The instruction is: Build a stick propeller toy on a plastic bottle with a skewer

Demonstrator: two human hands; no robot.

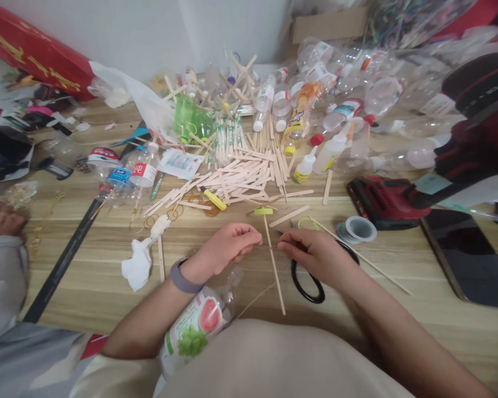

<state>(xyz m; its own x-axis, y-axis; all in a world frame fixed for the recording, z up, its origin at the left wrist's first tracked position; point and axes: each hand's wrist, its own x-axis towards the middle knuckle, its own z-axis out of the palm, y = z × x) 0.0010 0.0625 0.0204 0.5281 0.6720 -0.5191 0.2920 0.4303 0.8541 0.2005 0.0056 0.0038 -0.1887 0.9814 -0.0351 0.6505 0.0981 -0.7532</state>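
Observation:
A thin wooden stick (275, 271) lies between my hands, with a yellow-green bottle cap (263, 211) at its far end. My left hand (232, 246) is closed in a pinch just left of the stick. On the other side, my right hand (305, 249) pinches close to the stick's middle. A faint thin line crosses the stick between the fingertips; what either hand pinches is too small to make out. Black-handled scissors (308, 284) lie partly under my right hand. Beneath my left forearm is a clear plastic bottle (201, 320) with a fruit label.
Ahead lie a pile of craft sticks (240, 179), a yellow-handled tool (214, 199), glue bottles (305, 166) and many plastic bottles (281, 102). To the right are a tape roll (359, 229), a red-black power tool (390, 202) and a phone (468, 254). Another person's hand (2, 218) rests at left.

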